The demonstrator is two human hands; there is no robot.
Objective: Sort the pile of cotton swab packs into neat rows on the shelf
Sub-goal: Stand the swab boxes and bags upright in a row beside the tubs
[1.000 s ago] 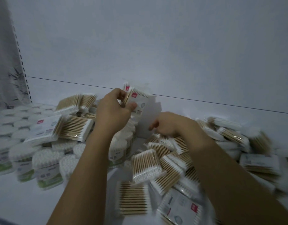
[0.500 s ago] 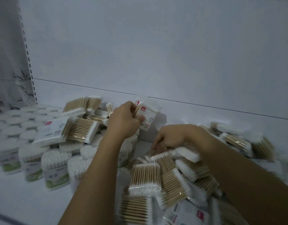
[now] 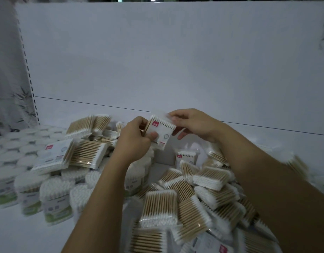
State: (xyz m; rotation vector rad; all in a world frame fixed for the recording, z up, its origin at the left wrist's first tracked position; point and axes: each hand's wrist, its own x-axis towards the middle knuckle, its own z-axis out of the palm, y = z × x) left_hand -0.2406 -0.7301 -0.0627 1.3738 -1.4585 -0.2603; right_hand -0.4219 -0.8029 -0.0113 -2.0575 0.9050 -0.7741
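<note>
So, you've got one cotton swab pack (image 3: 162,131) held up just above the middle of the pile (image 3: 194,194), in front of the shelf's back panel (image 3: 175,52). It's a flat, squarish clear packet. The white label faces you, with a little red square in its top left corner and a round mark lower down, plus a row of white tips along the top edge.

Your left grip (image 3: 133,141) is curled round its left side with the thumb pressed on the front, and there seem to be more wooden sticks tucked behind it. Your right grip (image 3: 192,125) pinches the top right corner with the fingertips.

Below, the other packs lie jumbled every which way, tan sticks with white ends, a few label side up. Off to the left, round tubs (image 3: 55,198) of white swabs with green labels stand packed close on the white shelf (image 3: 15,232).

Lighting's pretty dim. A slotted upright (image 3: 27,70) runs up the left edge, with a bamboo-print surface (image 3: 7,99) beside it.
</note>
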